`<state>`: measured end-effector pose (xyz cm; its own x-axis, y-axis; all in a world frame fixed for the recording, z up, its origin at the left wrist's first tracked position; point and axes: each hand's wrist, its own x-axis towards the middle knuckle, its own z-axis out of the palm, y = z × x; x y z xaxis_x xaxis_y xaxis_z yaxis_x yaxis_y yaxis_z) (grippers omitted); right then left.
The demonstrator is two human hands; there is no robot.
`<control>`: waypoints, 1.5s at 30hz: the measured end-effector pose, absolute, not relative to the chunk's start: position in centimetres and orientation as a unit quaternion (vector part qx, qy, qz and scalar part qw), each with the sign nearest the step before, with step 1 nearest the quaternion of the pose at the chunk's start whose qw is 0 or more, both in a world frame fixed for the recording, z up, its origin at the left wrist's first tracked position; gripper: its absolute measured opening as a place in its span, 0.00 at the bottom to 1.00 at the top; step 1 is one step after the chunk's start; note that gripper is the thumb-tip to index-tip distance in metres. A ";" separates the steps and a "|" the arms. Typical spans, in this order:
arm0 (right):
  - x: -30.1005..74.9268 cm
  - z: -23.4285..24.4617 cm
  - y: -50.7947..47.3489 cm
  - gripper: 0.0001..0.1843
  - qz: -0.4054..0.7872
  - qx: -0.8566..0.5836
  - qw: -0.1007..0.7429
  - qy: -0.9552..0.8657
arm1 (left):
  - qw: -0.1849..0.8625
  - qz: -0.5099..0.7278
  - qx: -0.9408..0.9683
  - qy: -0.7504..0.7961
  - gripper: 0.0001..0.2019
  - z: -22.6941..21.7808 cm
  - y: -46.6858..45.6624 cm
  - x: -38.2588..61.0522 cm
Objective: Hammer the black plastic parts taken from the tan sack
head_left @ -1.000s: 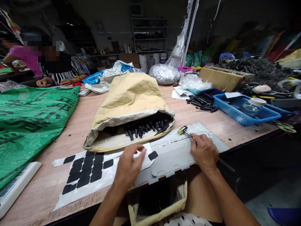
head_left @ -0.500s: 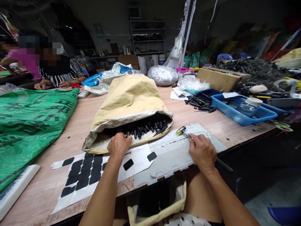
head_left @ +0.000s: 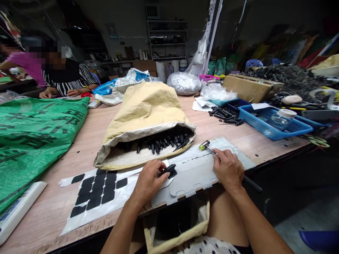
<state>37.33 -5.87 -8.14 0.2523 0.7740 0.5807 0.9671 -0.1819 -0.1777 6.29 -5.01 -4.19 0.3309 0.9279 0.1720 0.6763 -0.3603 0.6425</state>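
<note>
My left hand (head_left: 149,179) is closed on a small black tapered plastic part (head_left: 167,170), held over the edge of the white sheet with black stickers (head_left: 122,183). Just behind it lies the open mouth of a tan woven sack (head_left: 148,106), with many similar black parts (head_left: 159,144) inside. In my right hand (head_left: 229,169) is a small hammer (head_left: 204,145) with a yellow-green face and a metal neck; its dark handle sticks out behind my fist. The hammer head rests on or just above a grey board (head_left: 190,176) at the table's front edge.
A green printed sack (head_left: 39,134) covers the left side, with a white box (head_left: 23,208) before it. Loose black parts (head_left: 225,114) and a blue basket (head_left: 272,123) lie at right. Below the edge is another open tan sack (head_left: 180,240). A co-worker (head_left: 69,77) sits far left.
My left hand has come out of the sack mouth and moved right and toward me, now with a black plastic part in its fingers. My right hand and the hammer have stayed put.
</note>
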 end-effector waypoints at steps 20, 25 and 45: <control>33.7 -3.9 -8.6 0.19 0.053 -0.602 0.456 -0.654 | 0.278 0.267 0.770 0.508 0.07 -5.2 -4.9 6.7; 29.3 -3.9 -11.6 0.21 0.161 -0.525 0.416 -0.725 | 0.279 0.271 0.765 0.513 0.06 -5.3 -4.9 6.9; 28.5 -5.2 -13.3 0.26 0.069 -0.554 0.362 -0.746 | 0.268 0.281 0.766 0.513 0.05 -5.6 -4.8 6.9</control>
